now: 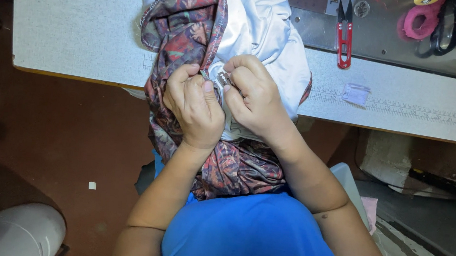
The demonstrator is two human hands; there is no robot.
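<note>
hands: 2, left hand (194, 106) and right hand (255, 95) both pinched shut on one red-and-blue leaf-print garment with white satin lining (247, 26) | garment draped over the speckled grey table (79, 24) edge | red thread snips (344, 37): 1, right of garment | small white rectangular label (356, 93): 1, below snips

Landmark: red thread snips (344, 37), lying on the grey metal plate (387, 37).
Right of snips: pink ring-shaped holder (419, 21), black-handled scissors (446, 28) (partly cut off).
Below-right of snips: small white label (356, 93) on the speckled tabletop (74, 18).
Far below-left: white cylinder (13, 233) on the brown floor (65, 131).
</note>
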